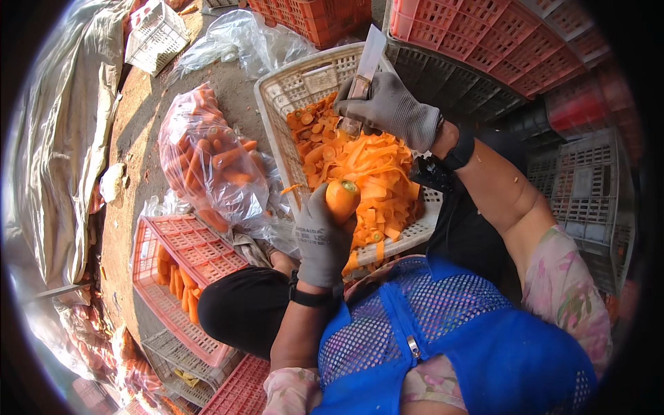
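My left hand (321,235), in a grey glove, is closed around a thick orange carrot (342,200), its cut top end facing up. In my right hand (398,111), also gloved, is a knife with a broad pale blade (371,54) pointing up and away. A brownish piece (350,126) shows below the right hand's fingers; I cannot tell whether it belongs to the knife. Both hands are over or beside a white plastic crate (311,81) between my legs. Long orange carrot peelings (370,166) and round cut slices (308,128) fill much of it.
A clear plastic bag of carrots (204,155) lies to the left on the ground. Nearer stands a pink crate (187,235) with carrots inside. Red crates (477,41) are stacked at the far right, a grey crate (577,183) at the right. Crumpled plastic film (242,38) lies far left.
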`<state>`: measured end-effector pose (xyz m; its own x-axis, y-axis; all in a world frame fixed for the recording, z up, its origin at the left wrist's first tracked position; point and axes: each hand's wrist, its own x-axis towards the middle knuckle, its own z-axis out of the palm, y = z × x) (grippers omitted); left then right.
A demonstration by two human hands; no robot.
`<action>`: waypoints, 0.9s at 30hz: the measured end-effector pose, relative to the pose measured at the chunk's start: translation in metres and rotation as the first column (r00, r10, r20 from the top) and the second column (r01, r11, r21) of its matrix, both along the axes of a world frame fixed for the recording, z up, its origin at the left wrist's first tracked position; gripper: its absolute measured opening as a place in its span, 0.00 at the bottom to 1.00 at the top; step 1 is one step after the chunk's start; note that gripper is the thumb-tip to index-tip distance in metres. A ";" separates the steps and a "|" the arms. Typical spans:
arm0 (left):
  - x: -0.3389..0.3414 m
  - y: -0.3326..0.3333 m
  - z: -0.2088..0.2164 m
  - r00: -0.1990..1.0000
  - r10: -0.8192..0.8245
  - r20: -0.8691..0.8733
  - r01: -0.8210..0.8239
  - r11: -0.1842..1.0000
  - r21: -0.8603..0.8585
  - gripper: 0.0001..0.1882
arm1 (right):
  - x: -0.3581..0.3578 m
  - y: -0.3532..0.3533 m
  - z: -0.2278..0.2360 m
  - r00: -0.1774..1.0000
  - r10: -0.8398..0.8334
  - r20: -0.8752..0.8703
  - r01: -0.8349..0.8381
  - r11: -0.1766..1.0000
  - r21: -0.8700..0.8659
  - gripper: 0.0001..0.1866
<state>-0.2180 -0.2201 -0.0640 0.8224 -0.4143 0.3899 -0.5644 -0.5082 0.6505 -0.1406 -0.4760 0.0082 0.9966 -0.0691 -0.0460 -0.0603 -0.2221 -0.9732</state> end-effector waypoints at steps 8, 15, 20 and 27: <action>0.003 0.002 -0.017 1.000 -0.024 -0.016 0.026 0.993 0.115 0.37 | -0.013 0.019 0.012 0.946 0.116 -0.301 -0.160 0.979 -0.127 0.16; 0.005 -0.007 0.011 0.929 -0.153 -0.337 -0.005 0.905 -0.425 0.41 | -0.015 0.004 0.001 0.973 -0.104 -0.207 0.091 0.993 -0.071 0.13; 0.013 0.009 0.013 0.559 -0.446 -0.699 -0.329 0.654 -0.681 0.29 | -0.019 0.010 0.013 0.979 -0.097 -0.181 0.114 0.990 0.087 0.14; 0.007 0.006 0.019 0.355 -0.630 -0.691 -0.426 0.549 -0.719 0.25 | -0.031 0.033 0.013 1.000 0.011 0.016 -0.016 0.922 0.386 0.14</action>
